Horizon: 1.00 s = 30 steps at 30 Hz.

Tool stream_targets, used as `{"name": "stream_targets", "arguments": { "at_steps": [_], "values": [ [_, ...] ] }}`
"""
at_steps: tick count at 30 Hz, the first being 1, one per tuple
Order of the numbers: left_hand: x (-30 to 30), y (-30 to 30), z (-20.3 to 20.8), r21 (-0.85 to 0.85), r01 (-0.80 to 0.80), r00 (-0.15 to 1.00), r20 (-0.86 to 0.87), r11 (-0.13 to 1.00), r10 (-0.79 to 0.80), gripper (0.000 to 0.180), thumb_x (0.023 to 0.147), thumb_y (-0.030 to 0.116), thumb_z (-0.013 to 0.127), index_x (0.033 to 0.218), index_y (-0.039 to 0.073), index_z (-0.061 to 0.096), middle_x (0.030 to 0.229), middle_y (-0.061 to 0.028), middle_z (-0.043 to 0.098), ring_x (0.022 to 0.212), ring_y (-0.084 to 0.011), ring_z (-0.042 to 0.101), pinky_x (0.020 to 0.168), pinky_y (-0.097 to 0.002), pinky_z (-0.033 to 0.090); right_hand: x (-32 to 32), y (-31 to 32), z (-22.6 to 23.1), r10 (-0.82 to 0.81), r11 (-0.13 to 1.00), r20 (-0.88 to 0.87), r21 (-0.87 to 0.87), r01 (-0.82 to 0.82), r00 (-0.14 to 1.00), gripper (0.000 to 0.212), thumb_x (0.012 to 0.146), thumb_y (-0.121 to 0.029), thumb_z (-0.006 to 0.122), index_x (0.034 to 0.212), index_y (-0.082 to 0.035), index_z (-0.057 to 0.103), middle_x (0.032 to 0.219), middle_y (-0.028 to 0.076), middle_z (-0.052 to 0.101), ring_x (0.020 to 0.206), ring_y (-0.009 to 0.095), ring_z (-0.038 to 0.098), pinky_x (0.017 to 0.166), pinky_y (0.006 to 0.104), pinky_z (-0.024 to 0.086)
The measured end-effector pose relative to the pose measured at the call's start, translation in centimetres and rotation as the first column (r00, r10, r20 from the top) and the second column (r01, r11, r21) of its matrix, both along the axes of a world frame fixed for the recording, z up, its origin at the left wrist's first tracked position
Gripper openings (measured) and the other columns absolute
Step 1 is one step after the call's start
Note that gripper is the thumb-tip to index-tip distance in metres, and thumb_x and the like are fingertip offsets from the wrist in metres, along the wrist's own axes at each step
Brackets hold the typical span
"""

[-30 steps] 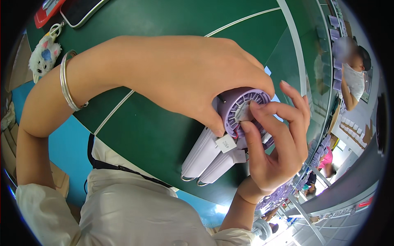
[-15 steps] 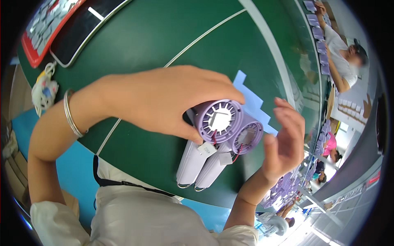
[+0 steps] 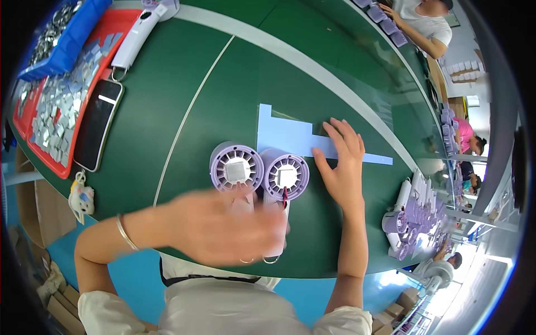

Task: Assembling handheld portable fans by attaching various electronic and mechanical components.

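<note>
Two purple handheld fans (image 3: 237, 171) lie side by side on the green table (image 3: 218, 111), their round heads away from me and their handles toward me. Each head bears a silver square plate in its middle, and red wire shows below it. My left hand (image 3: 220, 226) lies over the handles, mostly on the left fan's; motion smears its fingers, so I cannot tell whether it grips anything. Beyond the heads is a flat light blue stepped piece (image 3: 290, 134). At its right part rests my right hand (image 3: 344, 164), open, fingers spread, holding nothing.
On the left are a red tray (image 3: 75, 139) of small silver squares, a blue bin (image 3: 70, 47) of metal parts, a phone (image 3: 99, 125), a plush charm (image 3: 82, 198) and another fan (image 3: 134, 44). More fans (image 3: 416, 215) crowd the right side. A co-worker (image 3: 421, 28) sits across.
The two fans have been set down flat, and my left hand has left the heads for the handles. My right hand has moved onto the blue piece. The view has shifted.
</note>
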<state>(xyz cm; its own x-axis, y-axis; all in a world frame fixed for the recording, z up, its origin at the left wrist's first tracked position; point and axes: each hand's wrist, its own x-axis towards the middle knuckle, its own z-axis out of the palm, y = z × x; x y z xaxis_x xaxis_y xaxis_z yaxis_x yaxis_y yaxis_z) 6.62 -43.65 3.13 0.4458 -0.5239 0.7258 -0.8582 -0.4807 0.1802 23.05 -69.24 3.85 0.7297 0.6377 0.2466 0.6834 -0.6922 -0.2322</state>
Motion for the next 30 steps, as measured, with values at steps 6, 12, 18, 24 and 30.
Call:
{"name": "stream_targets", "arguments": {
  "at_steps": [6,12,18,24,30],
  "values": [
    [-0.6,-5.3,-0.1,0.285,0.199,0.976,-0.147,0.938,-0.163,0.057,0.094,0.043,0.055,0.135,0.002,0.055,0.149,-0.0137,0.047,0.142,-0.0253,0.039,0.119,-0.0438,0.028,-0.1,2.3,-0.8,-0.004,1.0,0.204,-0.029,0.01,0.979,0.032,0.084,-0.015,0.072,0.114,-0.004,0.068,0.116,0.01,0.058,0.124,0.034,0.05,0.109,0.0568,0.029],
    [-0.1,-5.3,-0.6,0.444,0.145,0.985,-0.151,0.884,-0.085,0.066,0.096,0.056,0.048,0.135,0.003,0.057,0.146,-0.0151,0.05,0.141,-0.0298,0.039,0.117,-0.0452,0.029,0.5,2.3,-0.8,-0.043,0.972,-0.064,0.229,0.056,0.997,0.02,0.081,-0.01,0.074,0.099,-0.003,0.069,0.102,0.009,0.063,0.116,0.036,0.056,0.104,0.0496,0.035],
    [-0.3,-5.5,-1.5,0.38,0.125,0.989,-0.124,0.916,-0.083,0.065,0.096,0.055,0.049,0.132,0.002,0.059,0.142,-0.0142,0.054,0.139,-0.0298,0.042,0.114,-0.0433,0.033,2.3,3.5,-0.4,-0.049,0.968,-0.068,0.242,0.064,0.997,0.008,0.082,-0.005,0.07,0.087,-0.001,0.066,0.091,0.015,0.066,0.109,0.039,0.059,0.092,0.0469,0.046],
    [-0.5,-5.7,-2.2,0.323,0.109,0.991,-0.114,0.94,-0.075,0.063,0.096,0.053,0.049,0.131,0.001,0.06,0.139,-0.0121,0.057,0.138,-0.0293,0.044,0.111,-0.0416,0.036,2.2,2.9,0.4,0.101,0.96,-0.253,0.278,-0.027,0.962,0.006,0.091,-0.005,0.063,0.093,0.0,0.06,0.094,0.012,0.066,0.121,0.034,0.057,0.096,0.0409,0.045],
    [-0.6,-6.0,-2.4,0.313,0.098,0.993,-0.09,0.945,-0.073,0.063,0.096,0.052,0.049,0.131,0.0,0.06,0.138,-0.0111,0.058,0.138,-0.0291,0.044,0.11,-0.0411,0.037,1.2,1.5,3.0,0.201,0.799,-0.307,0.6,0.026,0.93,0.004,0.09,0.002,0.061,0.094,0.001,0.06,0.109,0.014,0.06,0.12,0.031,0.057,0.1,0.0405,0.043]
  ]
}}
